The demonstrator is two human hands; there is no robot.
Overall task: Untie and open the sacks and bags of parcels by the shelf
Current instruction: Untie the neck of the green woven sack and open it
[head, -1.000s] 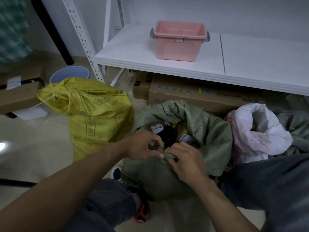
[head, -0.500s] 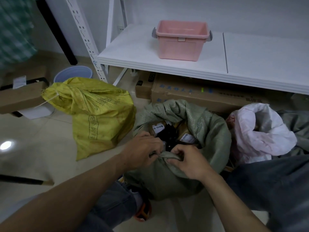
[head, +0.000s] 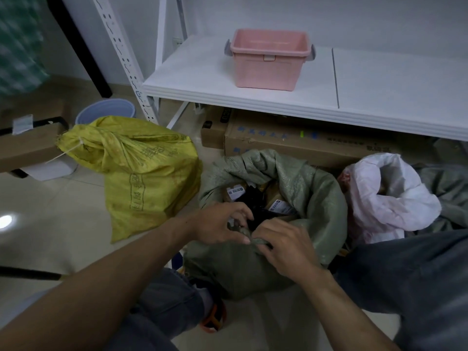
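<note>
Shelf board (head: 202,79): storage bin (head: 268,64) on it, toward its left end. Under the board, on the floor (head: 50,198): cardboard boxes (head: 304,143). Before the boxes: open sack (head: 316,198), parcels (head: 235,192) in it. Left of it: tied sack (head: 147,173), bucket (head: 106,112) behind. Right of it: plastic bag (head: 387,198).

Head view, down, close over hands (head: 255,236)

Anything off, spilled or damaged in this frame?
Nothing spilled or torn. The green sack stands open with parcels inside; the left hand and right hand pinch its near rim. The yellow sack lies slumped, neck tied shut: unopened, not a fault.
</note>
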